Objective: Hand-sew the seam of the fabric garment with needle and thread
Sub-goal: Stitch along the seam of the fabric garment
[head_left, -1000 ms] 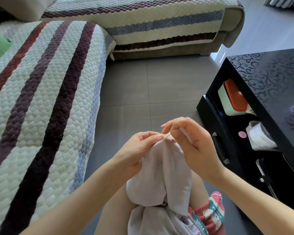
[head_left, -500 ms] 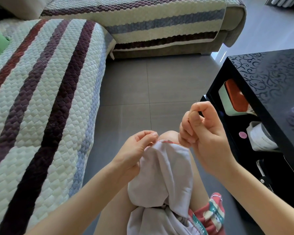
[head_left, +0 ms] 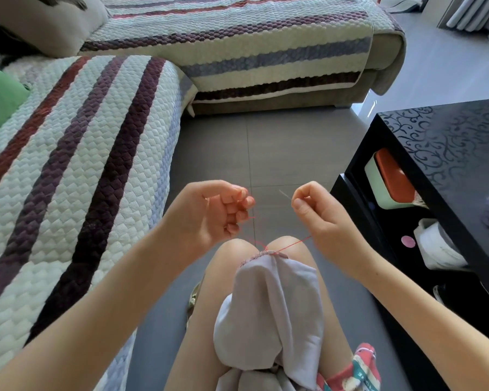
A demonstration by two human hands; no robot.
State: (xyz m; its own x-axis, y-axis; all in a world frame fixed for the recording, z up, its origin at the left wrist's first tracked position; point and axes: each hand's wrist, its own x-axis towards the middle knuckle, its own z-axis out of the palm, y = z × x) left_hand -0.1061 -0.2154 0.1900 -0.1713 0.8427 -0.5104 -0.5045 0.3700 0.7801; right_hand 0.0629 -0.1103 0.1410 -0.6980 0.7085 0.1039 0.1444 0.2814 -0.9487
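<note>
Pale garment [head_left: 274,292] across knees; right hand [head_left: 319,210] grip pinches needle [head_left: 285,194], left hand [head_left: 215,213] grip curls round red thread [head_left: 294,244].

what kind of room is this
Most likely a home living room: an L-shaped sofa with striped quilted covers, a glossy black coffee table with a cluttered lower shelf, and a grey tile floor.

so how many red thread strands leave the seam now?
2. One strand of red thread rises from the seam to the left hand; the other slants up to the right hand, which pinches the needle. Finer loops may be hidden.
</note>
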